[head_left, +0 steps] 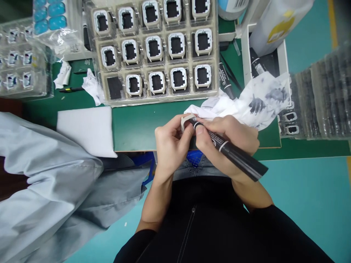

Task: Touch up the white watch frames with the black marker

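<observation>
Frame (187,118) is pinched in left grip (170,144), marker (237,155) in right grip (229,136) — stained cloth (241,106) just behind, tray (159,99) beyond.

"Marker" can be read on the black pen (225,77) lying flat; a barcode (241,3) is printed on the upper bottle (230,14); on the held marker (242,159), white lettering is too small to be read.
</observation>
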`<state>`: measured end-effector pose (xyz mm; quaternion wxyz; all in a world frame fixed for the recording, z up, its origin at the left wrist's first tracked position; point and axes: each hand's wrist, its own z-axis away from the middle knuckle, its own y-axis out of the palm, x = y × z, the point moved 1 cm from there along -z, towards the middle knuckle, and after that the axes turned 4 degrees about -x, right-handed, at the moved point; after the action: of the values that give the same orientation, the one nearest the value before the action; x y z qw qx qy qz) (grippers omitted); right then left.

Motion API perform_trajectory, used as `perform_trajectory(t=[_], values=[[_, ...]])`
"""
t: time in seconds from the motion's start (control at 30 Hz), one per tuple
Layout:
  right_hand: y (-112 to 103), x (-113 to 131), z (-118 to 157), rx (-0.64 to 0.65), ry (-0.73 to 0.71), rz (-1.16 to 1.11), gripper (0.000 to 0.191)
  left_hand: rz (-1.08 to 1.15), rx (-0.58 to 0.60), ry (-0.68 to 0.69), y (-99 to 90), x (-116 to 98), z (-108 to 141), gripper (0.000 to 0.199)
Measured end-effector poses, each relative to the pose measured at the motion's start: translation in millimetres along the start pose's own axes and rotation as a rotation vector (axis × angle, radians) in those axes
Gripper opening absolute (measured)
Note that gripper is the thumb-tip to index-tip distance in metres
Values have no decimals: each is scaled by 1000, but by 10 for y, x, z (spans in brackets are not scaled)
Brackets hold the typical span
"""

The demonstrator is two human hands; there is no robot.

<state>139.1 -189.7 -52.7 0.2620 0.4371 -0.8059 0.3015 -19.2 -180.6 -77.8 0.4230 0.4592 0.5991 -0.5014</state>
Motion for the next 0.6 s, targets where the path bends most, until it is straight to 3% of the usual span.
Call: perform_trajectory(t=[0.1,0.3,0.6], values=[[17,-30,14,-51,83,-70,15,36,4,-14,3,-3,-24,24],[32,31,14,-29,-33,34,14,76,25,4,11,13,-46,20],[77,-19,41,-119,51,20,17,60,48,-4,27,32,-69,22]])
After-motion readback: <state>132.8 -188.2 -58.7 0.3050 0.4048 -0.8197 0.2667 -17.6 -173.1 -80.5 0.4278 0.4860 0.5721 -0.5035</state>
